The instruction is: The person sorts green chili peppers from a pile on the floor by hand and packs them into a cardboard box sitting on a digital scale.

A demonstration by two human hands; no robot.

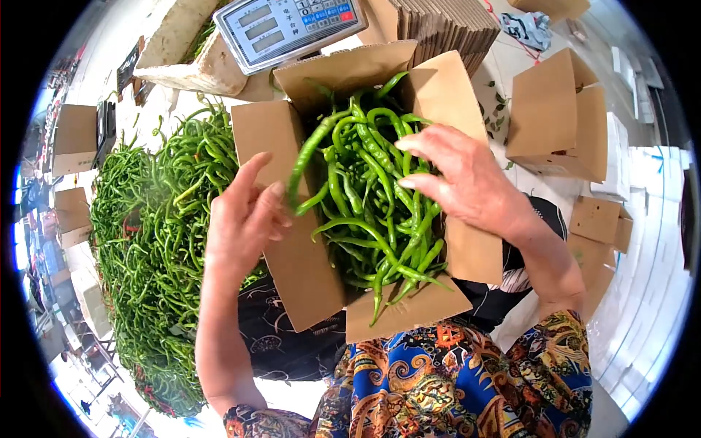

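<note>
An open cardboard box (467,244) stands in front of me, its flaps folded outward. Long green chili peppers (380,190) fill it, and a few hang over the near flap. My left hand (244,215) is beside the box's left flap, its index finger and thumb apart and nothing visible between them. The tip of one long, curved pepper (310,150) leans over the left side of the box, close to that thumb. Above the right side of the peppers is my right hand (467,175), thumb and fingers spread; whether its fingertips touch a pepper is unclear.
To the left lies a large heap of green peppers (161,233). A digital scale (285,29) stands beyond the box, next to a foam box (197,62) and a stack of flattened cardboard (445,25). Other open cartons (548,117) stand at right, near scattered leaves (496,109).
</note>
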